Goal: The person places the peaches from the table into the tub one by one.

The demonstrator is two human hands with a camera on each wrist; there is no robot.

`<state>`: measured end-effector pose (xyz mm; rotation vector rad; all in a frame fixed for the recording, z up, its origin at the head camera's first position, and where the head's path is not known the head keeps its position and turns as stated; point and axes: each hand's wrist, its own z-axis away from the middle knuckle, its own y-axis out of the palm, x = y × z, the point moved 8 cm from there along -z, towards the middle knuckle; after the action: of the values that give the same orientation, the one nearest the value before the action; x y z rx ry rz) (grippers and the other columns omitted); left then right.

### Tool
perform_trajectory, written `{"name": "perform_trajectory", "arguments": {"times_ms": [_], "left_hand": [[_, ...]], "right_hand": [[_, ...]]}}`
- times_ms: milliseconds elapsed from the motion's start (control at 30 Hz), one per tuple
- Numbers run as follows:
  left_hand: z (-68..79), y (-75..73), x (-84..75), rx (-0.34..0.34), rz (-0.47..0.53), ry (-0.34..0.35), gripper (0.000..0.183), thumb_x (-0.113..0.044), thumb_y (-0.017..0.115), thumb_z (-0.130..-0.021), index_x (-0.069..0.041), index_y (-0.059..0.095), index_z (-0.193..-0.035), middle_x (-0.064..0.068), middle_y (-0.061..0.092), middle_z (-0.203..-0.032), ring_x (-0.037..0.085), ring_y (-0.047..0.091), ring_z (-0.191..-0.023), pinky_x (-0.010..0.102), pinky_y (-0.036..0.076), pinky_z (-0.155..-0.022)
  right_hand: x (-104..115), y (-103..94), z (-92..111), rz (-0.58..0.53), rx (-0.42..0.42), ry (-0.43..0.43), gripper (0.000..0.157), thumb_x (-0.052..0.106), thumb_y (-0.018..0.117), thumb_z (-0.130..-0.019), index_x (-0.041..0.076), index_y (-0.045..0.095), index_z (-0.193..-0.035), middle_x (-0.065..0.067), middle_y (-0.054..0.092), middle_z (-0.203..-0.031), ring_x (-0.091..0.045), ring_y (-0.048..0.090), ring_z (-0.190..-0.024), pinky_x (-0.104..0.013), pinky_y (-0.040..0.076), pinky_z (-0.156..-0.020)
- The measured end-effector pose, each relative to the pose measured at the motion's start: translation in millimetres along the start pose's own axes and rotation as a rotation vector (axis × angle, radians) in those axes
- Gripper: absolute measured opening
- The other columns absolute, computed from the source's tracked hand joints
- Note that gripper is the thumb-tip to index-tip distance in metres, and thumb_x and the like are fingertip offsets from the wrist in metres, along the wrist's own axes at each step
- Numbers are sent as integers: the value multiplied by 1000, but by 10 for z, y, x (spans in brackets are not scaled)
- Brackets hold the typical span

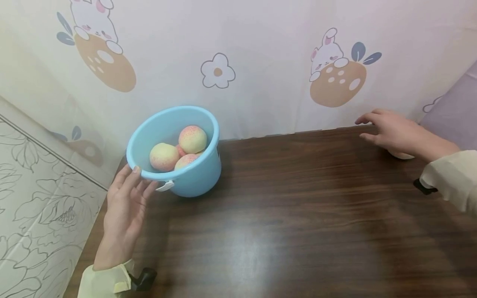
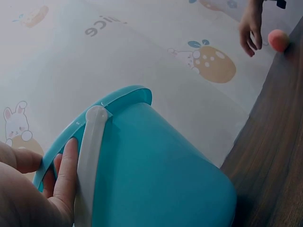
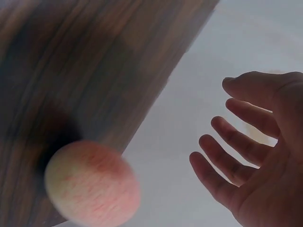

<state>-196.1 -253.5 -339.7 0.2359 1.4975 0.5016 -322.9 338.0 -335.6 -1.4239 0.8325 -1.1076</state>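
Note:
A light blue bucket stands on the left of the table with several yellow-pink peaches inside. My left hand pinches its near-left rim, thumb on one side and fingers on the other, as the left wrist view also shows. Beside those fingers runs the bucket's white handle. At the far right, my right hand hovers with fingers spread and nothing in them. One more peach lies on the table close by, mostly hidden beneath that hand in the head view.
The dark wood table meets a wall covering printed with rabbits and flowers along its back edge. A white flower-patterned panel borders the left side. Pale purple cloth hangs at the right.

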Motion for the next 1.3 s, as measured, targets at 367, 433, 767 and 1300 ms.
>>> {"name": "perform_trajectory", "arguments": {"times_ms": [367,433,767,1300], "left_hand": [[-1,4,5,14,36,0,58,-8,56,-107,-9,29,-159,11,33,-161,14,70,-117,25,63,-96],[-4,3,7,14,40,-2,58,-8,56,-107,-9,30,-158,11,33,-161,14,70,-116,25,63,-96],[-8,-5,9,15,43,-2,58,-8,56,-107,-9,30,-158,10,34,-160,14,70,-114,25,63,-95],[-15,-4,3,14,41,-3,58,-9,57,-107,-8,29,-158,11,33,-159,13,71,-112,24,63,-95]], "right_hand": [[-473,68,204,107,58,89,42,15,69,-96,-7,60,-131,-42,55,-126,-63,52,-113,-73,48,-90],[-541,73,239,111,57,105,41,14,68,-96,-8,60,-130,-43,55,-126,-63,51,-114,-74,48,-90],[-825,126,364,94,44,178,43,13,68,-93,-11,58,-127,-44,52,-121,-57,54,-103,-71,49,-85],[-904,230,399,58,6,197,48,18,75,-89,-7,57,-127,-43,45,-129,-54,56,-94,-64,51,-77]]}}
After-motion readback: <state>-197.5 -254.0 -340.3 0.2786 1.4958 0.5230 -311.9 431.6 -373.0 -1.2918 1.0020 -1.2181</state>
